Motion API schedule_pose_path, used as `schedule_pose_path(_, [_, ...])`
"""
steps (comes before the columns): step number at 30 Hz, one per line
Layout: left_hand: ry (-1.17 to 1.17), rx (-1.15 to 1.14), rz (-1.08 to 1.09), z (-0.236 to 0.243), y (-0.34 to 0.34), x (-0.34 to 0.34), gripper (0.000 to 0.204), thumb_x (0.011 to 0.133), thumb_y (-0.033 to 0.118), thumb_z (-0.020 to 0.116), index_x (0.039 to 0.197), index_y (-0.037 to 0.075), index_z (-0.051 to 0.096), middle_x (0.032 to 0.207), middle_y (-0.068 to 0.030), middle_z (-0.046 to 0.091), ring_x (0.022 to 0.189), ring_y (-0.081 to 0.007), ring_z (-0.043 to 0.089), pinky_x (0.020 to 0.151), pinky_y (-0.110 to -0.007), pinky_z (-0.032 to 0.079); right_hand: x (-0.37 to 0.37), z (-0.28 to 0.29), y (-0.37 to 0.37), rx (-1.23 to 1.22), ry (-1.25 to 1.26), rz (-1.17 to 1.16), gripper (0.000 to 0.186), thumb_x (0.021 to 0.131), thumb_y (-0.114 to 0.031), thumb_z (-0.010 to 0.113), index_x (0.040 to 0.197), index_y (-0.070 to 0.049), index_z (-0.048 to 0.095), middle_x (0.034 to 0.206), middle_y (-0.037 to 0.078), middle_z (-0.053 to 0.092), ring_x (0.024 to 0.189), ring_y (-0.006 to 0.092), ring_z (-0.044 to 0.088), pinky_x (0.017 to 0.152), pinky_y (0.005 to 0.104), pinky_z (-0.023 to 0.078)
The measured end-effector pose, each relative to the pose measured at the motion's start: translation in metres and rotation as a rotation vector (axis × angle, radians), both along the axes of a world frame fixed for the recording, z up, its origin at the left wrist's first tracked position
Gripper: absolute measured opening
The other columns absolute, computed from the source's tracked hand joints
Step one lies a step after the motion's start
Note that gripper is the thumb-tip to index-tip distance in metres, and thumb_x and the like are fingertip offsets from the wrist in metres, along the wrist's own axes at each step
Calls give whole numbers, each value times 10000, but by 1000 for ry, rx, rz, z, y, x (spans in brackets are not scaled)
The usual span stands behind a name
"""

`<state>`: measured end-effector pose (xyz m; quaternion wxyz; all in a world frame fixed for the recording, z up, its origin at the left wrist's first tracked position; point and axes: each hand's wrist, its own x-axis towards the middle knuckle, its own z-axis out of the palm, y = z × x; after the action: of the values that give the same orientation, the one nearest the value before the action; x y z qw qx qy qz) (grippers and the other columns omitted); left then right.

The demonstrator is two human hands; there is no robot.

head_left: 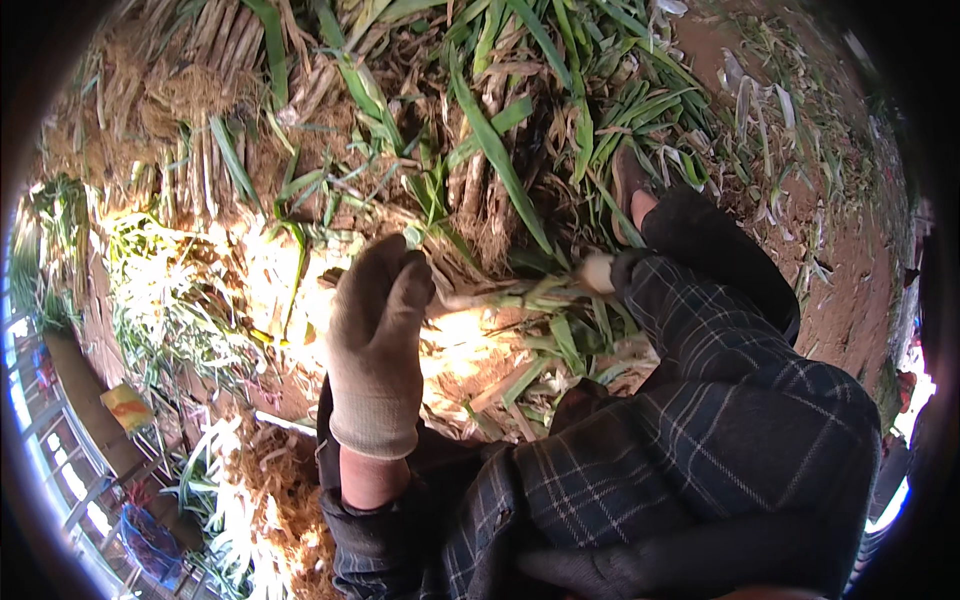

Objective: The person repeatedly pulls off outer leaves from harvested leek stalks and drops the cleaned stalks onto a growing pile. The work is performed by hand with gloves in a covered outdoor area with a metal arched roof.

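A worker in a dark plaid shirt (pixel 740 430) sits or crouches over reddish-brown soil (pixel 850 290), which shows along the right of the frame, while a heap of leek-like plants (pixel 490 150), long green leaves over pale stalks, spreads across the top. Rooted stalks (pixel 215 85) lie bunched at the upper left; loose green leaves (pixel 165 300) cover the sunlit ground at left, and dry, tan husks (pixel 275 490) are piled at the lower left. A dark shoe (pixel 627 190) shows right of the heap. Left of centre, the gloved left hand (pixel 375 325) is raised, back to the camera, fingers together and bent, thumb alongside; whether it clasps anything cannot be told. Near the centre, a single leek-like stalk (pixel 520 298) lies with its long axis nearly level across the frame, its thin, pale end pointing left toward the left thumb and its greener, leafy part to the right. The stalk lies between the two hands, right of the left glove and just below and left of the small, blurred right hand (pixel 598 272), whose grip cannot be made out.
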<state>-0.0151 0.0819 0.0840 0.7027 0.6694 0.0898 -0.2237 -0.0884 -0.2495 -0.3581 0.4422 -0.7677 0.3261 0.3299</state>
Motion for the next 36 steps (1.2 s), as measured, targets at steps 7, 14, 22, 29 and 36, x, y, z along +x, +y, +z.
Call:
schedule_pose_path(7, [45,128,1,-14,-8,0,332,972,74,562,1274,-61,530,1122,-130,648,1000,-195,635,891,-310,518,173,-18,45,-136,-189,-393,284,935,-218,602,1180,-81,643,1133,83,683,1001,241,643,816,327,501])
schedule_pose_path(14, [97,188,-106,-22,-18,0,321,964,68,575,1263,-46,549,1139,-130,651,1013,-197,638,884,-309,530,182,71,66,568,-388,-652,446,916,-386,659,1202,-44,671,1207,136,650,1109,231,588,881,348,459])
schedule_pose_path(22, [-16,154,-213,-34,-33,-5,275,957,88,584,1203,-36,587,1046,-82,662,927,-140,632,833,-271,516,8,188,124,1043,-212,-615,429,864,-432,709,1119,-106,596,917,60,652,797,188,660,729,341,575])
schedule_pose_path(29, [-165,572,-465,-55,-36,-10,429,918,337,623,1206,19,608,1110,-190,684,1037,-313,668,886,-393,510,65,153,88,722,-177,-1028,259,868,-289,744,1000,-100,629,751,9,601,603,162,570,602,338,570])
schedule_pose_path(36, [-270,925,-1224,-58,-35,-21,564,872,481,670,1205,30,607,1124,-211,666,1011,-359,660,841,-416,520,60,307,121,1010,-749,-1007,223,881,-255,712,910,-88,568,672,2,528,518,148,517,459,325,441])
